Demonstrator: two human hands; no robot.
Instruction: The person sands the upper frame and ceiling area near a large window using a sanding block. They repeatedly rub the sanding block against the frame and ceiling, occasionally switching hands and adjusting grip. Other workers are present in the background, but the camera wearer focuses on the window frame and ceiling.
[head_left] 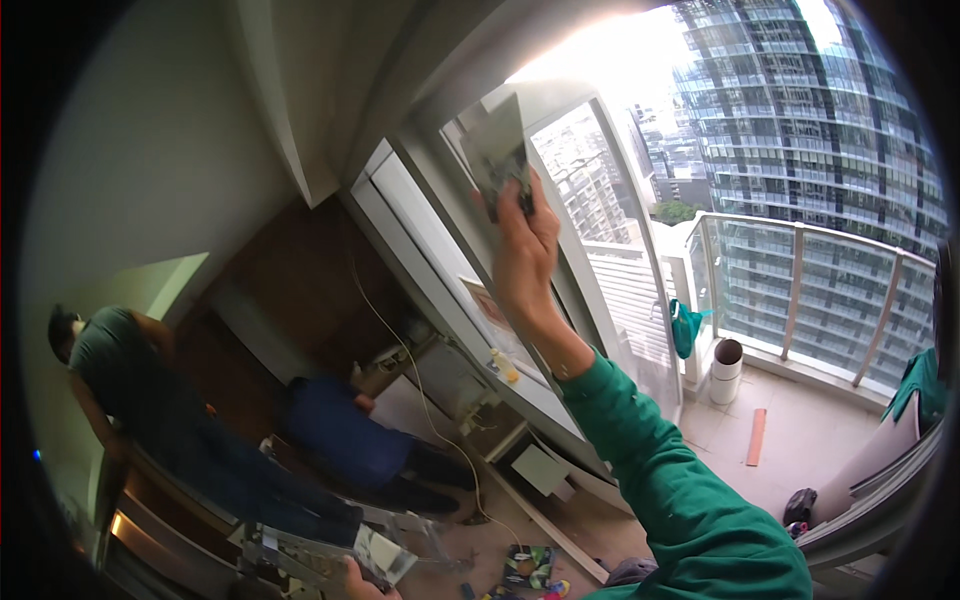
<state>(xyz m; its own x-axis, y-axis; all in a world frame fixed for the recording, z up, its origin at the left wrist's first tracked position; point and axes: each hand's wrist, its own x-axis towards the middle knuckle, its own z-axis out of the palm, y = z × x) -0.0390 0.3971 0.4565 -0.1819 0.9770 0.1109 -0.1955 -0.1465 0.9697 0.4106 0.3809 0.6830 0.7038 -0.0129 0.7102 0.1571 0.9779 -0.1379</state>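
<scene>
Right hand (525,240) grips putty knife (495,145); left hand (366,584), cropped at seven o'clock, grips white-smeared blade (385,553); teal cloth (685,329), three o'clock.

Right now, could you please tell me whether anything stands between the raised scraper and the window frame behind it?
Nothing visible does: the right hand holds the scraper up in front of the window frame, with nothing seen between them. Whether they touch, I cannot tell.
</scene>
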